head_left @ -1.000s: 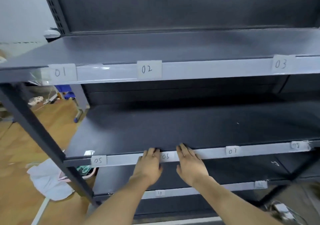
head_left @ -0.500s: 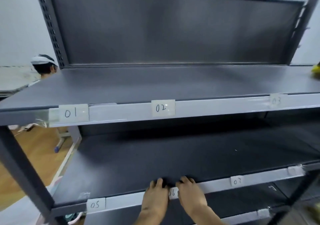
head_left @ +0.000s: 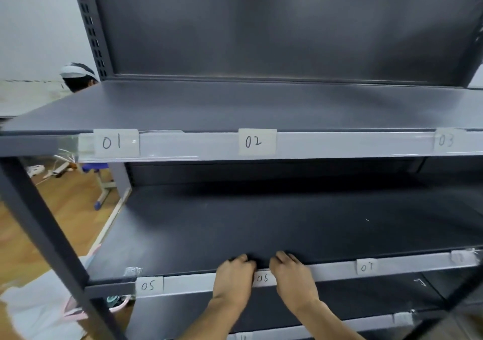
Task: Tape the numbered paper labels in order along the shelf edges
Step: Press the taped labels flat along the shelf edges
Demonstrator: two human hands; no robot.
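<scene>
Unmoved: left hand [head_left: 234,279], right hand [head_left: 294,279] flank label 06 [head_left: 262,278] | fingers [head_left: 239,258] of both curled over middle shelf edge [head_left: 188,283]

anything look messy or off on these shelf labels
Yes. Left of label 01 on the top shelf edge, clear tape hangs loose and crumpled past the end. Another crumpled tape scrap sits on the middle shelf just above label 05.

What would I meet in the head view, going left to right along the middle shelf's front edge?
Label 05, left hand, label 06, right hand, label 07, then a blurred label that I cannot read.
</scene>
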